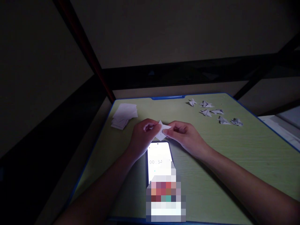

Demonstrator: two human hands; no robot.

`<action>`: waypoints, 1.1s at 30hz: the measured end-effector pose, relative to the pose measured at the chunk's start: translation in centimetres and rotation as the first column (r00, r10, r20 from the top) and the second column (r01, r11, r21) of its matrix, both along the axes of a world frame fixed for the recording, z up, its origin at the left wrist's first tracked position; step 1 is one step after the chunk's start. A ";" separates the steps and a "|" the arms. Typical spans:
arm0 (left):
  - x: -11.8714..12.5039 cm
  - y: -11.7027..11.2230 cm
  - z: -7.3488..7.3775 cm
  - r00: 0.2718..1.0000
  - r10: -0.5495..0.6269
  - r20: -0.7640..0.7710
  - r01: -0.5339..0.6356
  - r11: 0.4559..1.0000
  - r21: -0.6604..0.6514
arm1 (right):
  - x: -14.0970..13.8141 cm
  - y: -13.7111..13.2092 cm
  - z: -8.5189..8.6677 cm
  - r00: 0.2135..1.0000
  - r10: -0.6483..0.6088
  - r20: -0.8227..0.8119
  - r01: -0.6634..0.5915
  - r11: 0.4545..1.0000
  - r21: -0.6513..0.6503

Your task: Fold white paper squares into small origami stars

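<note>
Left hand (142, 134) and right hand (186, 134) both pinch the same folded paper (160, 136), small and white, thumbs on its near face, 1 point aimed away. Paper is just past the far end of the lit phone (159, 153); light poor, so may touch the worktop (246, 147) or hang just above. Judgement: line edges up before pressing, steady with 1 thumb, run the other firmly along the crease. Farther out: loose paper stack (125, 111) left, 6 folded paper shapes (206, 113) right.
</note>
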State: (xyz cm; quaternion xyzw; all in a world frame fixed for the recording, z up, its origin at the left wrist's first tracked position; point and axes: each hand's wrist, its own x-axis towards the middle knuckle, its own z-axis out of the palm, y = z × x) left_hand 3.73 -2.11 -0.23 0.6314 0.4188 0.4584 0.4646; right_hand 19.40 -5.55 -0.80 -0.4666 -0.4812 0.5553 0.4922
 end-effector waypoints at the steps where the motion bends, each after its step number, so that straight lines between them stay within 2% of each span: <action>1: 0.0 -0.1 0.1 1.000 -0.003 -0.007 0.003 1.000 0.001 | 0.0 0.0 0.0 1.000 -0.003 0.016 0.003 1.000 -0.002; 8: 0.1 -0.3 0.5 0.999 -0.032 0.005 0.032 0.999 -0.008 | 0.0 -0.1 0.1 0.998 0.019 0.065 -0.019 1.000 -0.003; 16: -0.3 0.1 0.2 0.999 0.052 0.007 -0.052 0.999 -0.004 | -0.4 -0.2 0.6 0.999 0.038 0.020 -0.038 0.999 -0.030; 20: -0.5 0.2 0.2 0.997 0.074 0.001 -0.074 0.997 0.020 | -0.5 -0.2 0.7 0.995 0.081 0.056 -0.078 0.996 -0.050; 24: -0.5 0.1 0.4 0.998 0.053 -0.022 -0.052 0.998 0.025 | -0.4 -0.1 0.4 0.996 0.060 0.069 -0.057 0.997 -0.052; 27: -0.6 0.3 0.6 0.998 0.051 -0.021 -0.051 0.998 -0.031 | -0.1 0.1 0.1 0.999 -0.004 0.050 0.006 0.999 -0.035; 33: -0.8 0.4 0.6 0.993 -0.090 -0.071 0.083 0.993 -0.087 | 0.5 0.4 -0.4 0.997 -0.059 0.044 0.060 0.998 -0.010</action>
